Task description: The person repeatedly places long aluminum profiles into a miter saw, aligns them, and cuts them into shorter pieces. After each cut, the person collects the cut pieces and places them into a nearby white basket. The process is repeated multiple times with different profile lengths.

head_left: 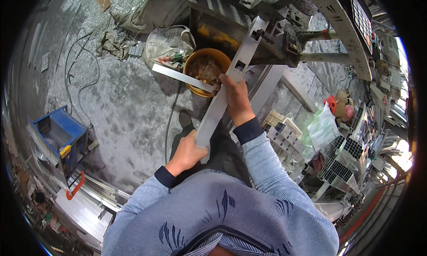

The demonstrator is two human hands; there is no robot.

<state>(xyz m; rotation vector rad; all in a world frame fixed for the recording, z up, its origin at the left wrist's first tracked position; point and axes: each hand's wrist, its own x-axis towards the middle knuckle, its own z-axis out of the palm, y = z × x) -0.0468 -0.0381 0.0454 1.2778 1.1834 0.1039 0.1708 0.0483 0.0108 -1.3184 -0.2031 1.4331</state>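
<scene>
Both hands hold one long aluminium bar [222,95] that runs from near the person's lap up into a grey machine [267,38] at the top of the view. The left hand [187,151] has its grip clamped around the bar's near end, fingers wrapped from the left side. The right hand [235,98] grips the bar at its middle, fingers closed over it, just beside an orange bucket [195,60] filled with brownish scraps. A second, shorter flat strip [182,77] lies slanted across the bucket's rim, its end touching the right hand's fingers. On the floor [124,109], strewn with silvery shavings, sit one blue metal box [62,136] at the left and a crumpled grey sack [167,42] left of the bucket, with one black cable [75,64] looping nearby. To the right are one clear plastic bag [322,129], one white crate [278,120] and a stack of cut hollow profiles [342,160]. A dark keypad panel [361,18] sits at the upper right.
</scene>
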